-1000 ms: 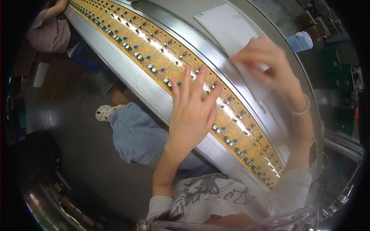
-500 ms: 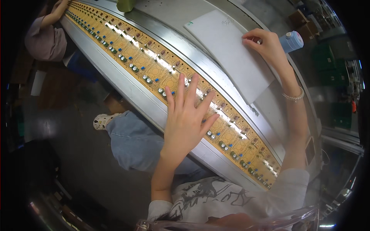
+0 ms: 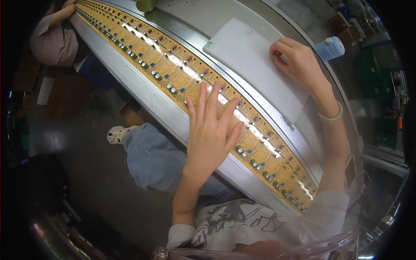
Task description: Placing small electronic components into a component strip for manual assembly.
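A long row of tan circuit boards [image 3: 186, 82] runs diagonally along a metal rail, carrying green-sleeved capacitors, small blue parts and brown parts. Across the boards in front of me my left hand [image 3: 209, 136] lies with its fingers spread, holding nothing. Over a white sheet or flat pad [image 3: 247, 52] on the far side of the rail is my right hand [image 3: 297, 65]. Its fingers are curled and the thumb and fingertips are drawn together. Whatever they hold is hidden behind the fingers.
A pale blue bottle [image 3: 330, 48] stands beyond my right hand. At the far left end another person's hand [image 3: 69, 5] is at the boards. A green object [image 3: 145, 4] sits at the top edge. Cardboard boxes [image 3: 340, 24] and green crates [image 3: 375, 84] are off to the right.
The white pad has shifted and turned a little toward the rail. My right hand has dropped slightly, and the small reddish-brown thing at its fingers no longer shows. My left hand stays spread.
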